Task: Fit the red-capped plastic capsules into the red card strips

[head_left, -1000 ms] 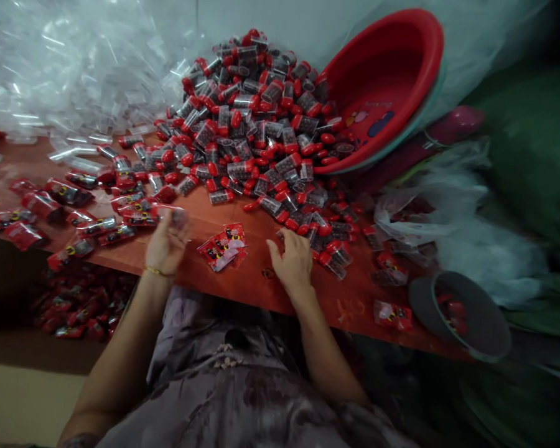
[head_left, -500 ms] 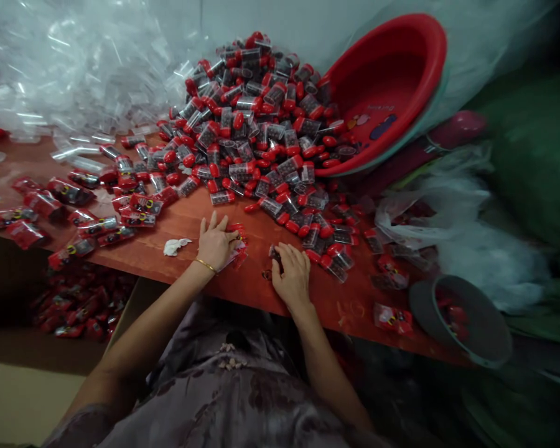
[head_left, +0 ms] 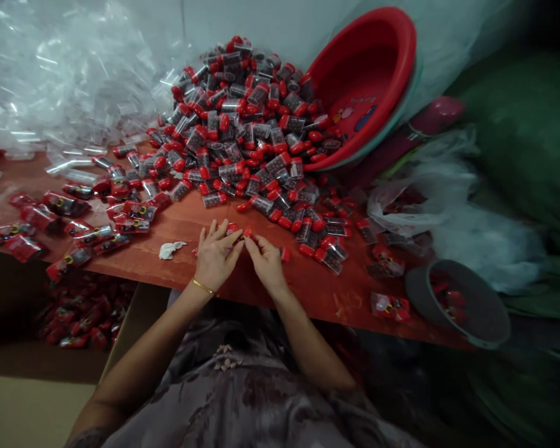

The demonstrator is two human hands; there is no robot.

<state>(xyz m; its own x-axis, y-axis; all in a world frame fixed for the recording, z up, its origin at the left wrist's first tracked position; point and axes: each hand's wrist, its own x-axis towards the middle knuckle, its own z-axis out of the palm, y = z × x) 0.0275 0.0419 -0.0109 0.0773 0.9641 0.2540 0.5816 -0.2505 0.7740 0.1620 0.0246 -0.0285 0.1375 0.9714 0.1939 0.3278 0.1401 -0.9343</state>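
Observation:
My left hand point(head_left: 216, 256) and my right hand point(head_left: 266, 262) meet at the near edge of the reddish table point(head_left: 308, 292). Between their fingertips they pinch a small red-capped container point(head_left: 243, 234) over a stack of red printed packets that the left hand mostly hides. A large heap of clear red-capped containers point(head_left: 242, 130) lies just beyond the hands. Wrapped red packets point(head_left: 126, 214) lie scattered to the left.
A red basin point(head_left: 368, 68) leans tilted at the back right. Clear plastic wrappers point(head_left: 60, 81) pile up at the back left. A grey bowl point(head_left: 466, 311) sits at the right table edge, a white scrap point(head_left: 169, 249) by the left hand, and packets fill a box point(head_left: 84, 311) under the table.
My left hand moved right from the wrapped packets onto the red packet stack. My right hand came left from the loose containers to meet it. A white scrap now lies on the table.

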